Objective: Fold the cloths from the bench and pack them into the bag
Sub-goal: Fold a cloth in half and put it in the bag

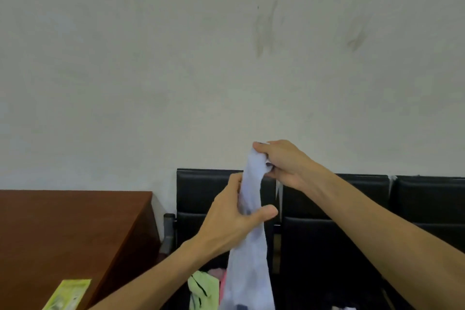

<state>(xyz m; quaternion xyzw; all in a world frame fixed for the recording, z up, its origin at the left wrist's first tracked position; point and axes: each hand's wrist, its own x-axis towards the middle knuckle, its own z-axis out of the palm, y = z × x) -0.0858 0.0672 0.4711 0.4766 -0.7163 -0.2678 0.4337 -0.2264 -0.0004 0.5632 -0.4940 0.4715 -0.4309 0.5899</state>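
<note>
My right hand [281, 161] pinches the cloth's [249, 246] top above the bench [339, 209]; my left hand [236, 216] grips midway. Soft, light, limp: best held by corners.

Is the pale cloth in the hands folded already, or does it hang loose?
Hanging loose, not folded: the pale cloth dangles bunched from the right hand, the left hand gripping its middle.

A pale, off-white wall [125, 58] fills most of the view. Two groups of dark smudges mark it: a long streaky one [261, 33] right of centre and a smaller one [354, 41] farther right. At lower left stands a reddish-brown wooden table [63, 229], its far edge against the wall. A yellow-green printed packet [68, 294] lies flat at the table's near edge, cut off by the frame's bottom.
</note>
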